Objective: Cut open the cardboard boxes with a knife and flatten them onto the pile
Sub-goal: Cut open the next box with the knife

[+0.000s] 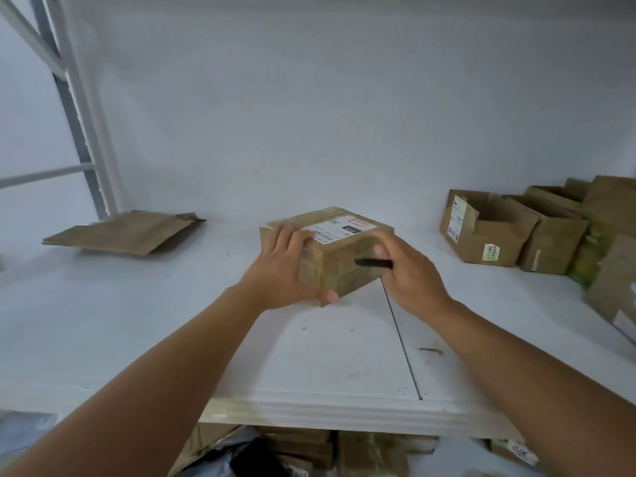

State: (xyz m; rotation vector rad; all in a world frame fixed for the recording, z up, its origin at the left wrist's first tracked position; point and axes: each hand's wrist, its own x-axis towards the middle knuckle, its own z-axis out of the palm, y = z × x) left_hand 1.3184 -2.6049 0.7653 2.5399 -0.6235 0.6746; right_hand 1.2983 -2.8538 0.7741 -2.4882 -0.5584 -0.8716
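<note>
Cardboard box, sealed with tape and carrying a white label on top, sits near the middle of the white shelf, turned so one corner faces the person. The left hand grips its near left side, fingers spread over the top edge and thumb tucked under the lower corner. The right hand is curled around a dark knife, whose tip lies against the box's near right face; whether a blade is out is too blurred to tell. The step in hand looks like starting the cut, so it would go best to steady the box flat on the shelf, find the taped seam, and draw the knife along it shallowly and away from the left hand, whose thumb sits close to the cutting side. A flattened box lies well apart to the left, likely the pile's start, and several opened boxes crowd the right end of the shelf. More cardboard shows on the level below.
</note>
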